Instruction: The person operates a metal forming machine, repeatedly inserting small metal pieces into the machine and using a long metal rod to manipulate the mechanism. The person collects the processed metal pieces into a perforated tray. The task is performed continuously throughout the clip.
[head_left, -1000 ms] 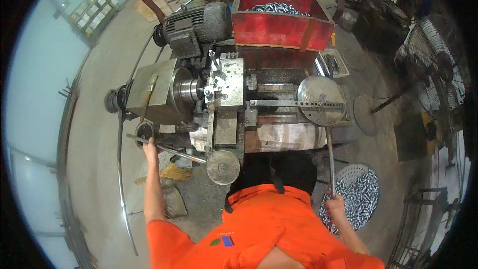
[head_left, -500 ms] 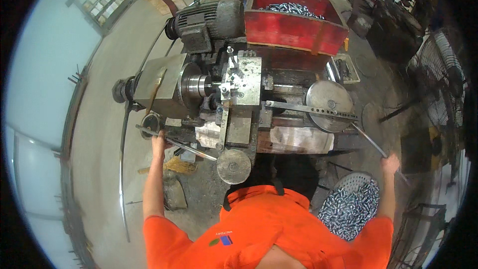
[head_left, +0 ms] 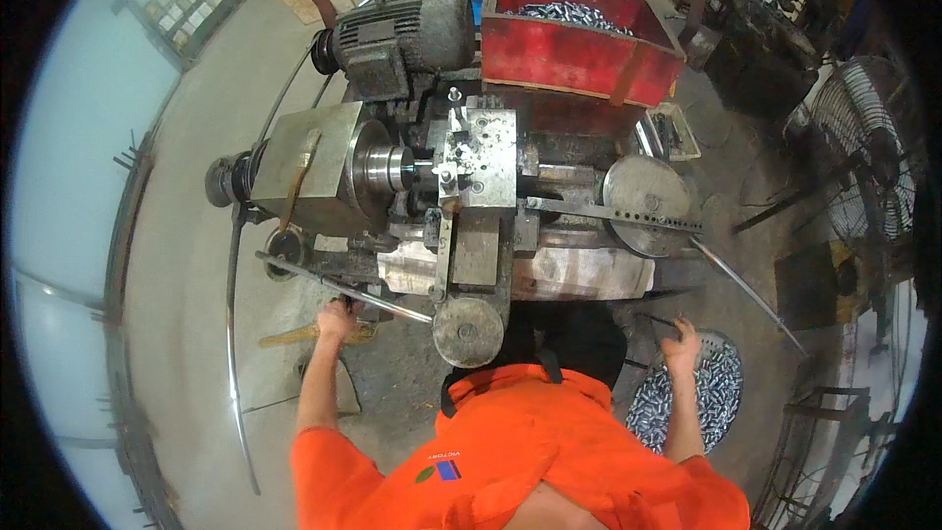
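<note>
My left hand (head_left: 339, 318) is curled just below the left lever (head_left: 343, 288), apart from it. A small dark thing shows at its fingers, too unclear to name. My right hand (head_left: 680, 346) is off the right lever (head_left: 748, 291), over the near left edge of a round basket (head_left: 714, 342) heaped with short shiny metal pieces (head_left: 687, 400). Its thumb and forefinger look apart, with nothing visible between them. Both levers run from round metal discs on a small lathe (head_left: 481, 162). A thin bar sits between its spindle (head_left: 383, 169) and the tool block.
Behind the lathe stand an electric motor (head_left: 402, 44) and a red box (head_left: 579, 57) holding more metal pieces. A floor fan (head_left: 863, 152) is at the right. A long metal rod (head_left: 234, 334) stretches down the left side. A straw-coloured broom (head_left: 289, 336) lies below my left hand.
Both hands have come off the levers. My left hand has moved down and slightly right; my right hand has moved left and down to the basket. The right lever's position looks nearly unchanged.
</note>
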A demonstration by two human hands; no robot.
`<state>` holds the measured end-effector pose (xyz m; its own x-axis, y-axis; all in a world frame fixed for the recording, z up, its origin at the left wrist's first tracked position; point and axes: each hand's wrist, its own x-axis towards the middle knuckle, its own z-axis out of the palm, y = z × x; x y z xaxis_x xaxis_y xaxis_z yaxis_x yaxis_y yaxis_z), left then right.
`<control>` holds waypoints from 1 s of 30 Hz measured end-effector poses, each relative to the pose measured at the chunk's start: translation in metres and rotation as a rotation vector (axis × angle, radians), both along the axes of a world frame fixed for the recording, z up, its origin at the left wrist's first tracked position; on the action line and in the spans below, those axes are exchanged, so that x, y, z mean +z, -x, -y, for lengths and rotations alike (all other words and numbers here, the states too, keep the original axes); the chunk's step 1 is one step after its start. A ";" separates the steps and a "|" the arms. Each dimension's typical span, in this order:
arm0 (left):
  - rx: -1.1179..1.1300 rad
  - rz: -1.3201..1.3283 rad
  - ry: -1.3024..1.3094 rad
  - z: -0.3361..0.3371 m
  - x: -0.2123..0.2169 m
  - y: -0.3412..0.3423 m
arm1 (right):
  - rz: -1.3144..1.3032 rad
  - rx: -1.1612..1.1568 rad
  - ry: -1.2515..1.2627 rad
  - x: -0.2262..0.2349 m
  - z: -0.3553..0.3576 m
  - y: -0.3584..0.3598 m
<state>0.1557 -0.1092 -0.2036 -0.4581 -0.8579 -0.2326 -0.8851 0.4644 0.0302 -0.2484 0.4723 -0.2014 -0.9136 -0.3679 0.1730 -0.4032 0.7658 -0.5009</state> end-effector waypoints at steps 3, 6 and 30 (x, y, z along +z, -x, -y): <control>0.347 -0.155 0.132 -0.023 -0.063 0.004 | 0.233 0.012 0.071 0.035 0.033 -0.007; 0.347 -0.523 0.162 -0.030 -0.120 0.023 | 0.248 0.073 0.074 0.025 0.036 -0.005; 0.364 -0.539 0.444 0.015 0.213 -0.140 | -0.213 1.059 -0.295 0.236 0.482 -0.059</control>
